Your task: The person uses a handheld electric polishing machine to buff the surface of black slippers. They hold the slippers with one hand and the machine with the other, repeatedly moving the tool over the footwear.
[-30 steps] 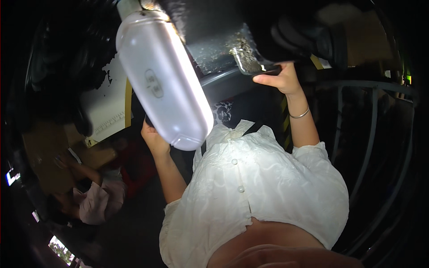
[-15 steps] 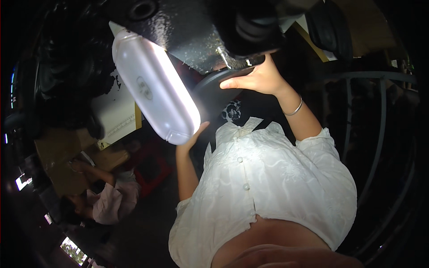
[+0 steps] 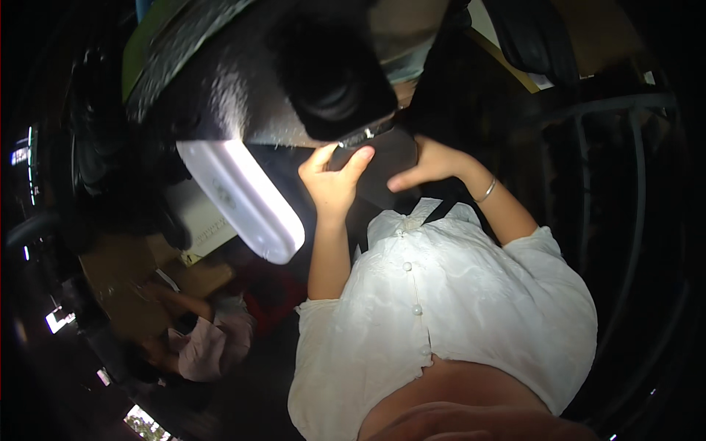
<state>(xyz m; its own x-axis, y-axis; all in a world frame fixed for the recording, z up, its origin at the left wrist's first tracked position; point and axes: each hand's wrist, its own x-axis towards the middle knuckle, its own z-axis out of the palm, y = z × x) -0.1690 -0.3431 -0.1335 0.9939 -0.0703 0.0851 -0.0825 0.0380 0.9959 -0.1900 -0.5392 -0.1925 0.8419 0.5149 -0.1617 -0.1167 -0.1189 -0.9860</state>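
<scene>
Between my hands is a dark, flat piece [image 3: 384, 167], its smooth grey-black face turned up toward me. My left hand [image 3: 329, 184] is closed on its left edge, thumb on top, right under the lower edge of a black machine [image 3: 257, 110]. On the opposite edge, my right hand [image 3: 434, 162] grips with the thumb over the face; the other fingers are mostly hidden behind. The piece's far edge meets the machine's underside, and I cannot tell whether they touch. What kind of piece it is does not show.
A lit white lamp [image 3: 246, 198] hangs from the machine, left of my left hand. Farther left a person [image 3: 209, 345] in a pale top works at a table. Metal rails [image 3: 632, 176] stand on the right. Several dark machine parts fill the upper left.
My left hand has come up from behind the lamp and taken the piece's left edge. My right hand has drawn lower, tilting the face into view. The machine and lamp appear shifted in the picture.
</scene>
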